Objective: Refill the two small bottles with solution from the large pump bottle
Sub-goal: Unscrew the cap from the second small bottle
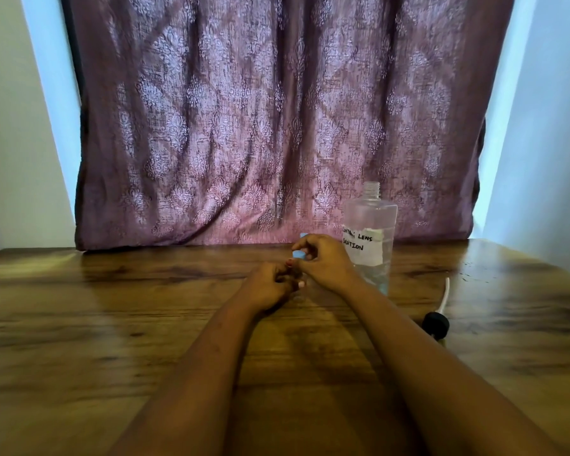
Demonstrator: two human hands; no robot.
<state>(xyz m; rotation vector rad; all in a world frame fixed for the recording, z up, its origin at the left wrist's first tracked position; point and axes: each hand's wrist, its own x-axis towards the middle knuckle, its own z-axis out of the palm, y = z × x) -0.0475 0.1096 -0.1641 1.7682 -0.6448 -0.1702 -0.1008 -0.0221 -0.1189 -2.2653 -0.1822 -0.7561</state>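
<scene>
Left hand (pixel 270 284) curled around a small, mostly hidden bottle; right hand (pixel 323 258) pinches its pale blue plastic cap (pixel 299 253). Uncapped clear square large bottle (pixel 370 238) just beyond right fingers: an elbow knock could spill it.

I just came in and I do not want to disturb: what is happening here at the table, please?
A person is working on a small bottle with a blue cap at the middle of the wooden table. The left hand holds it low down while the right hand pinches the cap. Most of it is hidden. Behind stands the large clear bottle, labelled lens solution, with its neck open. Its black pump head lies to the right.
</scene>
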